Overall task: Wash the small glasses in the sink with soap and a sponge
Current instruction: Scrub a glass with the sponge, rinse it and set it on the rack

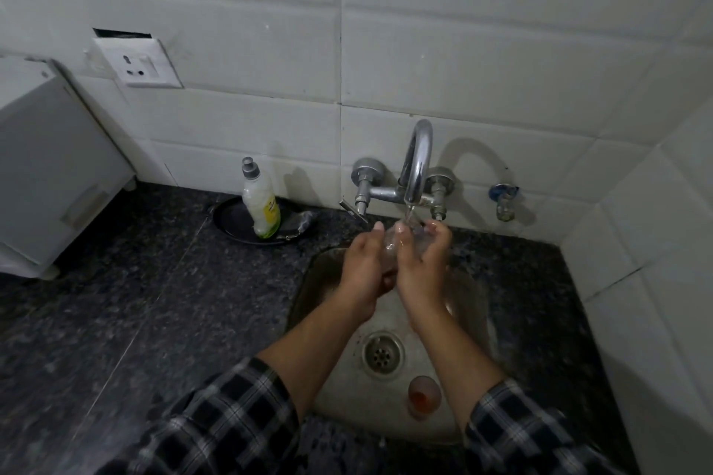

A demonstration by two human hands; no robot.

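Head view is showing left hand [365, 263] and right hand [423, 265] both gripping a small glass [396, 243] under the running tap [416, 158], rinsing I'd guess, with the orange-stained glass [424, 396] in the sink [347, 405] waiting for scrubbing next.

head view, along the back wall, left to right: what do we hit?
white box → wall socket → soap bottle → faucet → small wall tap
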